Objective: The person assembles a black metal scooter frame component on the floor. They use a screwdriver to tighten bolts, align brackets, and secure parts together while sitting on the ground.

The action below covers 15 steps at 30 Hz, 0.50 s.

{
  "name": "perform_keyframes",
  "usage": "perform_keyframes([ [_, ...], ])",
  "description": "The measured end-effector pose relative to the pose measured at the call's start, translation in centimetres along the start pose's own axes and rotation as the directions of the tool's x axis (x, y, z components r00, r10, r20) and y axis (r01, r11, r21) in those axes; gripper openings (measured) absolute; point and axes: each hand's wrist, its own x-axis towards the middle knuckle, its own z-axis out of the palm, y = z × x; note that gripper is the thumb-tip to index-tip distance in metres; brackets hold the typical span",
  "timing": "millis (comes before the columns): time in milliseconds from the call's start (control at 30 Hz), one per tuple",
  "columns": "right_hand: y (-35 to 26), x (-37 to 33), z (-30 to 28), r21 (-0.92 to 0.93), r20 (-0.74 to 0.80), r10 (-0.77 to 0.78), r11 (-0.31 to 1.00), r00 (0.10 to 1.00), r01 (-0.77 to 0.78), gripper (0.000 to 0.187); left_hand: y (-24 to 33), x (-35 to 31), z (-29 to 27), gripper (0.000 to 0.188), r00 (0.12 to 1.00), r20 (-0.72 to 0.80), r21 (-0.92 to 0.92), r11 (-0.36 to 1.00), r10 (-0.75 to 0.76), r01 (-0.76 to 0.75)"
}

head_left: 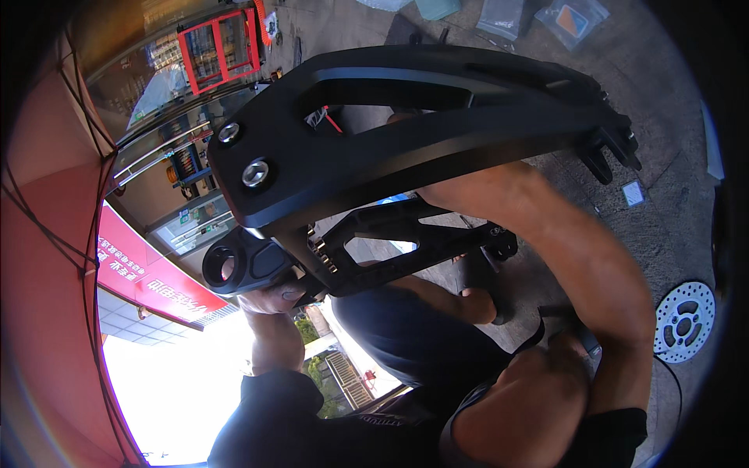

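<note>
Fingers (287, 296) clasp an angular matte-black frame (374, 160) with shiny bolts (256, 173)

The black swingarm (374, 160) partly hides the person's right hand (451, 190); toward one o'clock, the top edge crops a plastic bag (503, 17).

A large black frame (437, 140) with two open-sided arms fills the middle and upper part of the frame. Two silver bolts (255, 173) sit in its left end, and a round collar (221, 266) sticks out below them. The left hand (271, 299) grips it beneath the collar; the right hand (452, 191), at the centre, reaches behind the upper arm, its fingers largely hidden. A perforated silver disc (685, 322) lies at lower right, clear bags (573, 22) at upper right.
</note>
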Motion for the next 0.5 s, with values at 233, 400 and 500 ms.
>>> perform_keyframes([
  [233, 0.5, -1.1, 2.3, 0.030, 0.023, -0.005, 1.000, 1.000, 0.005, 0.032, -0.1, -1.4, 0.1, 0.082, 0.991, -0.028, -0.059, 0.990, -0.127, 0.126],
  [400, 0.1, -1.7, 3.2, 0.105, -0.065, 0.018, 0.994, 0.998, -0.011, 0.007, -0.1, -2.1, 0.0, 0.082, 0.983, -0.051, -0.104, 0.980, -0.174, 0.168],
  [500, 0.4, -1.8, 4.4, 0.047, -0.066, 0.013, 0.999, 0.998, -0.010, 0.008, -0.3, -2.5, -0.3, 0.082, 0.978, -0.054, -0.138, 0.972, -0.199, 0.191],
])
